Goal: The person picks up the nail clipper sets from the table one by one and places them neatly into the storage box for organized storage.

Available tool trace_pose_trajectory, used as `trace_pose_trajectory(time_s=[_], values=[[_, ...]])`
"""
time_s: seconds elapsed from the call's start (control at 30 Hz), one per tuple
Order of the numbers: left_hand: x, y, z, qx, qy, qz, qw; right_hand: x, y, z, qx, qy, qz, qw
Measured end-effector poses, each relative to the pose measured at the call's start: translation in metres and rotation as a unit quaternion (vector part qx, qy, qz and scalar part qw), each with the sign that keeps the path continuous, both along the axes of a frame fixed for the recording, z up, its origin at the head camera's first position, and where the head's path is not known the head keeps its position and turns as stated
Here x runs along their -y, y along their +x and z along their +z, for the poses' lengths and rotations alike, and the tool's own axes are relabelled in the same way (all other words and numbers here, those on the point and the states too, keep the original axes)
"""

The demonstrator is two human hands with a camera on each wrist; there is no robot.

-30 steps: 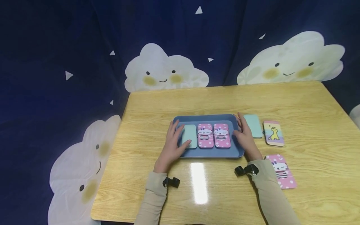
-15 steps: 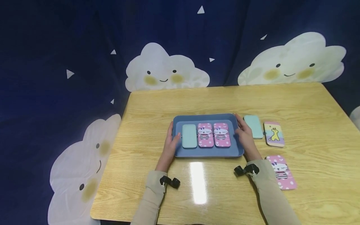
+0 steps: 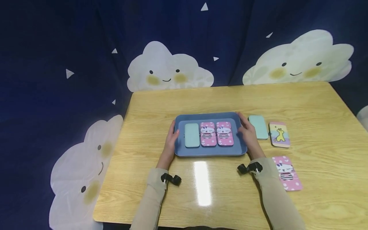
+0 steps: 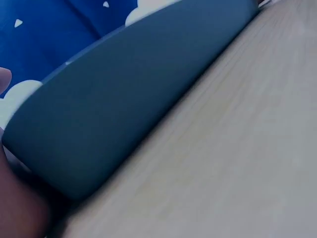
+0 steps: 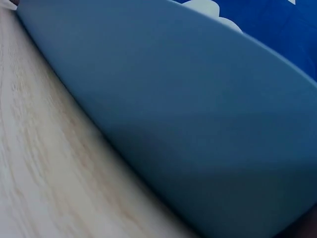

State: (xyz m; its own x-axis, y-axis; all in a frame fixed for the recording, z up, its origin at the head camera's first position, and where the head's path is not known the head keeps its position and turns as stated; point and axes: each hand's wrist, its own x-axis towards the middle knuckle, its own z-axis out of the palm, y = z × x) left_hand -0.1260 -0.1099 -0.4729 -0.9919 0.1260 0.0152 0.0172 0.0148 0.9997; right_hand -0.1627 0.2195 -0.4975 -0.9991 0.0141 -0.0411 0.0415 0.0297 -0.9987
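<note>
A shallow blue tray (image 3: pixel 211 152) is held between both hands. My left hand (image 3: pixel 171 140) grips its left end, thumb over the rim and fingers along the outer wall. The right end is gripped the same way by my right hand (image 3: pixel 249 135). Inside lie a mint-green flat case (image 3: pixel 192 135) and two pink cat-print cases, the middle one (image 3: pixel 208 134) and the right one (image 3: pixel 225 133), side by side. Each wrist view is filled by the tray's outer wall (image 4: pixel 124 94), with only a bit of hand at the edge.
On the wooden table (image 3: pixel 230 198), right of the tray, lie another mint-green case (image 3: pixel 258 127) and a striped giraffe case (image 3: pixel 279 134). Nearer, a pink cat-print case (image 3: pixel 287 172) is partly behind my right sleeve. A dark blue cloud-print curtain (image 3: pixel 230 38) hangs behind.
My left hand has drawn back from over the mint-green case and taken hold of the tray's left end. The tray, with both hands, has shifted slightly away and to the left.
</note>
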Motion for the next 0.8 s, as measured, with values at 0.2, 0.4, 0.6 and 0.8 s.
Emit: trace_pose_trajectory(time_s=[0.2,0.4,0.6,0.8], values=[[0.005,-0.020,-0.002,-0.004,-0.004,0.000,1.0000,0.002,-0.002,-0.004,0.004,-0.033,-0.025,0.9991],[0.009,-0.027,-0.006,0.012,-0.006,0.009,0.9999,0.006,0.002,-0.010,-0.021,-0.023,-0.058,0.9979],[0.008,-0.030,-0.007,0.015,0.006,0.028,0.9995,0.008,0.008,-0.011,-0.189,-0.004,-0.146,0.9710],[0.005,-0.031,-0.008,0.024,0.016,0.043,0.9987,-0.009,0.010,-0.012,-0.275,0.173,-0.281,0.9028]])
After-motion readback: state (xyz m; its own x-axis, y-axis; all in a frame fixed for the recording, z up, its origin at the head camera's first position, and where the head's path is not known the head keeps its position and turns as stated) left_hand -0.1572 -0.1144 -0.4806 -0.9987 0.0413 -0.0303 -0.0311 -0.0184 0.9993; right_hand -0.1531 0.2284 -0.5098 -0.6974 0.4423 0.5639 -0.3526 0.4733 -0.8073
